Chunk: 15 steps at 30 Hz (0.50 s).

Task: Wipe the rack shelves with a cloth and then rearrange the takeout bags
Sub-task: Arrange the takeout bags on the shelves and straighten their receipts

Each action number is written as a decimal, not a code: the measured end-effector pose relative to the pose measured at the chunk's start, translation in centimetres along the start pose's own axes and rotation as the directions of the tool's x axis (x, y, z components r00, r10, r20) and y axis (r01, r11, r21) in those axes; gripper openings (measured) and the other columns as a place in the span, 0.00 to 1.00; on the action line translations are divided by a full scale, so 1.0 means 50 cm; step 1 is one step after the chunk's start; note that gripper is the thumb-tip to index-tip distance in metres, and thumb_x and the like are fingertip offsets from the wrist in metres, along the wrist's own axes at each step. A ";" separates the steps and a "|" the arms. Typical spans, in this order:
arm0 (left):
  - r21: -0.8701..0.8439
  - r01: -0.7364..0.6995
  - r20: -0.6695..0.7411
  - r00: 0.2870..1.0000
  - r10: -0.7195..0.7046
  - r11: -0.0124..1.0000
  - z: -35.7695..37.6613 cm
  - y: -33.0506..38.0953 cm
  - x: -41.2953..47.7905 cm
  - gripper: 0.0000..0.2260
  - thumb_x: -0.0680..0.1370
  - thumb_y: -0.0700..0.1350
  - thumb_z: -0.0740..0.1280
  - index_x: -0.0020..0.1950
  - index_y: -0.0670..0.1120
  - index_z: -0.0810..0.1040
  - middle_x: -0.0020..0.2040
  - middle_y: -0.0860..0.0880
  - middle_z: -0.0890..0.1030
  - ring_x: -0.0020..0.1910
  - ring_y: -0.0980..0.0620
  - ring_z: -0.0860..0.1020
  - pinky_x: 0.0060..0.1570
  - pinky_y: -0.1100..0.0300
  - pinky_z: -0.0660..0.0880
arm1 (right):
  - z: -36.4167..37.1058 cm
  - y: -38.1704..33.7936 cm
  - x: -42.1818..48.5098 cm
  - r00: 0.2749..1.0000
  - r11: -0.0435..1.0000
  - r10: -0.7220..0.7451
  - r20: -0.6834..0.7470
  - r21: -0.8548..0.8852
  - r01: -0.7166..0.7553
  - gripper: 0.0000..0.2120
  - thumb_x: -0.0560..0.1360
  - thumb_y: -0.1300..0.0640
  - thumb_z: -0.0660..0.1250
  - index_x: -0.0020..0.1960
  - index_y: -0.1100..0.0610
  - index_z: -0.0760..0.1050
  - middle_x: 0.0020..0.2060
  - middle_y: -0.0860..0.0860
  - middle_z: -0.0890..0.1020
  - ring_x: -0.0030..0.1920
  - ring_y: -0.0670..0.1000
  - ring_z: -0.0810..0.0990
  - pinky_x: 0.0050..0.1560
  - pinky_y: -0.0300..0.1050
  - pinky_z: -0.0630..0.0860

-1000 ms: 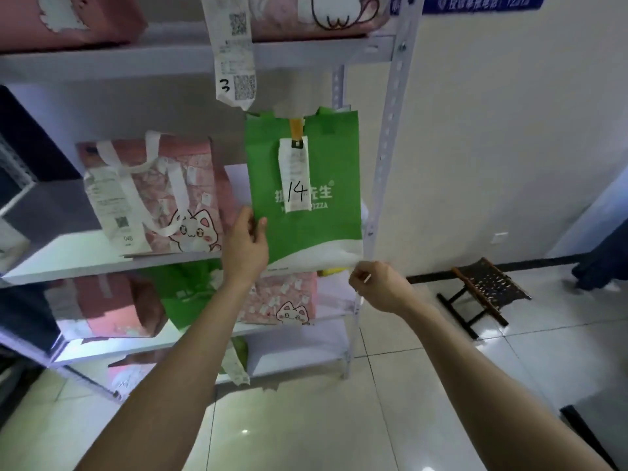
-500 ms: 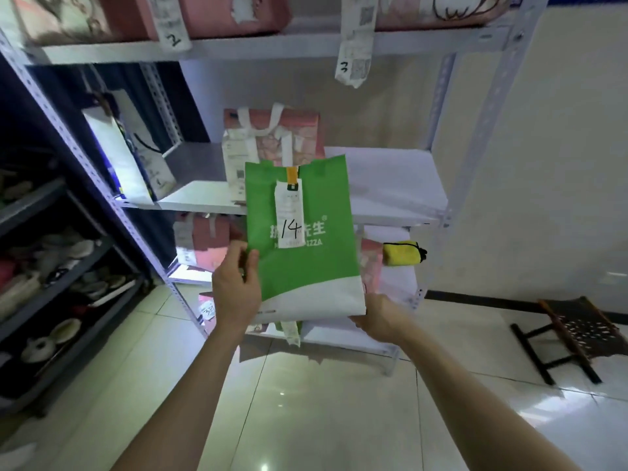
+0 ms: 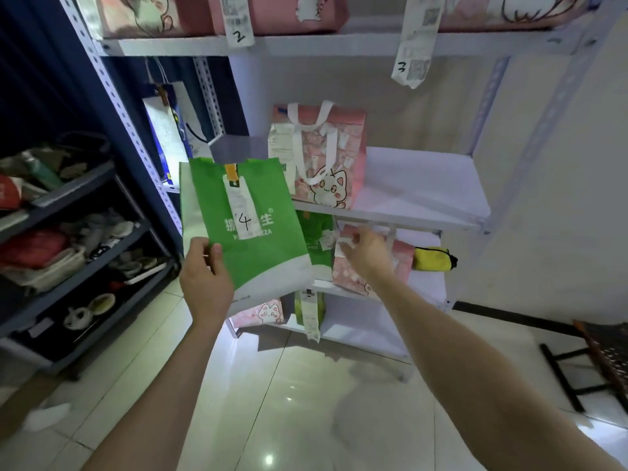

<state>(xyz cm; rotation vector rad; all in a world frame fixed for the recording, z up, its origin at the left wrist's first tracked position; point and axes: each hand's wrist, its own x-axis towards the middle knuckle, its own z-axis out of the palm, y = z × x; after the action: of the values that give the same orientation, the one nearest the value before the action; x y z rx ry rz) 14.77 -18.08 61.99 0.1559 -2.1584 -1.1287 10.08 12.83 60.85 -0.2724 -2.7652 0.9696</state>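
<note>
My left hand point(image 3: 205, 283) grips the lower left corner of a green takeout bag point(image 3: 265, 246) with a receipt marked 14, held upright in front of the white rack point(image 3: 424, 185). My right hand point(image 3: 368, 256) is off that bag and reaches to a pink cat-print bag point(image 3: 402, 263) on the lower shelf, fingers curled at its white slip; whether they pinch it is unclear. Another pink cat bag point(image 3: 326, 158) stands on the middle shelf. A yellow folded item point(image 3: 433, 258), maybe the cloth, lies on the lower shelf at the right.
More pink bags with receipts 2 and 3 sit on the top shelf point(image 3: 323, 44). A second green bag point(image 3: 314, 232) is behind the held one. A blue bag point(image 3: 166, 130) hangs left. A dark rack point(image 3: 85, 232) of clutter stands left, a low stool point(image 3: 605, 355) right.
The green bag came off the middle shelf and moved down and left. My right hand let go of its lower right corner and went to the pink bag on the lower shelf.
</note>
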 end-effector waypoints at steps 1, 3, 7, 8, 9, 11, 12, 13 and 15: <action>0.004 -0.001 -0.007 1.000 0.001 1.000 0.007 0.001 0.014 0.06 0.88 0.44 0.64 0.52 0.46 0.72 0.42 0.45 0.79 0.40 0.41 0.75 0.41 0.47 0.72 | -0.004 -0.009 0.035 0.999 1.000 0.010 -0.045 0.004 -0.010 0.17 0.82 0.46 0.69 0.66 0.55 0.75 0.54 0.51 0.84 0.51 0.52 0.83 0.47 0.42 0.74; 0.012 -0.001 -0.024 1.000 0.002 1.000 0.022 0.007 0.041 0.06 0.88 0.45 0.64 0.52 0.48 0.72 0.42 0.47 0.79 0.41 0.44 0.75 0.41 0.50 0.70 | -0.011 -0.026 0.105 0.995 0.997 0.041 -0.088 0.067 -0.035 0.24 0.80 0.43 0.71 0.69 0.55 0.72 0.58 0.51 0.80 0.54 0.52 0.82 0.48 0.42 0.77; 0.020 -0.027 -0.053 0.998 0.028 0.999 0.060 0.024 0.087 0.08 0.87 0.47 0.64 0.50 0.53 0.69 0.41 0.50 0.77 0.38 0.54 0.72 0.36 0.55 0.65 | -0.019 -0.045 0.234 0.994 0.998 0.061 -0.096 0.018 -0.060 0.36 0.75 0.35 0.74 0.71 0.58 0.69 0.62 0.53 0.76 0.62 0.55 0.77 0.62 0.55 0.80; 0.025 -0.035 -0.051 0.998 0.036 0.999 0.070 0.028 0.093 0.08 0.87 0.47 0.63 0.50 0.53 0.69 0.41 0.51 0.77 0.38 0.55 0.71 0.36 0.58 0.67 | -0.018 -0.047 0.258 0.995 0.999 0.054 -0.082 0.005 -0.054 0.34 0.76 0.36 0.74 0.70 0.58 0.71 0.62 0.53 0.76 0.63 0.55 0.76 0.63 0.55 0.79; 0.029 -0.046 -0.052 0.998 0.047 0.999 0.078 0.032 0.098 0.07 0.87 0.47 0.63 0.50 0.53 0.69 0.41 0.52 0.77 0.38 0.55 0.71 0.37 0.63 0.69 | -0.016 -0.048 0.276 0.997 0.999 0.034 -0.073 -0.010 -0.035 0.30 0.77 0.38 0.73 0.69 0.58 0.72 0.61 0.54 0.77 0.63 0.56 0.76 0.64 0.55 0.78; 0.036 -0.071 -0.055 0.996 0.073 0.997 0.092 0.039 0.105 0.08 0.87 0.46 0.64 0.49 0.53 0.69 0.40 0.53 0.76 0.37 0.57 0.71 0.39 0.72 0.67 | -0.010 -0.047 0.293 0.997 0.999 -0.022 -0.080 -0.034 0.020 0.21 0.83 0.45 0.68 0.67 0.60 0.75 0.60 0.57 0.79 0.62 0.59 0.77 0.62 0.55 0.77; 0.033 -0.077 -0.053 0.995 0.079 0.996 0.099 0.044 0.108 0.08 0.87 0.46 0.64 0.49 0.53 0.69 0.39 0.54 0.75 0.37 0.58 0.71 0.38 0.74 0.66 | -0.010 -0.043 0.294 0.995 0.999 -0.038 -0.093 -0.033 0.035 0.18 0.84 0.48 0.65 0.66 0.61 0.76 0.59 0.58 0.80 0.61 0.61 0.77 0.60 0.54 0.77; 0.023 -0.082 -0.054 0.995 0.083 0.996 0.107 0.051 0.112 0.08 0.87 0.46 0.64 0.49 0.54 0.69 0.39 0.55 0.75 0.37 0.59 0.71 0.38 0.74 0.66 | -0.012 -0.034 0.292 0.993 0.999 -0.040 -0.109 -0.022 0.038 0.16 0.85 0.51 0.63 0.64 0.62 0.77 0.58 0.59 0.80 0.59 0.61 0.78 0.58 0.54 0.77; -0.004 -0.094 -0.056 0.994 0.094 0.996 0.120 0.061 0.116 0.09 0.87 0.45 0.64 0.50 0.56 0.68 0.39 0.55 0.74 0.36 0.58 0.70 0.37 0.71 0.67 | -0.031 -0.006 0.282 0.991 1.000 -0.025 -0.130 -0.005 0.024 0.15 0.86 0.53 0.60 0.61 0.62 0.78 0.55 0.59 0.80 0.56 0.61 0.79 0.55 0.54 0.77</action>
<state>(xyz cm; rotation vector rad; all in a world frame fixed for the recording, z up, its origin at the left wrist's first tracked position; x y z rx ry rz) 7.26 -14.40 65.01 0.0812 -2.0907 -1.0655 -3.14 16.89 63.97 -0.2909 -2.6461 0.9075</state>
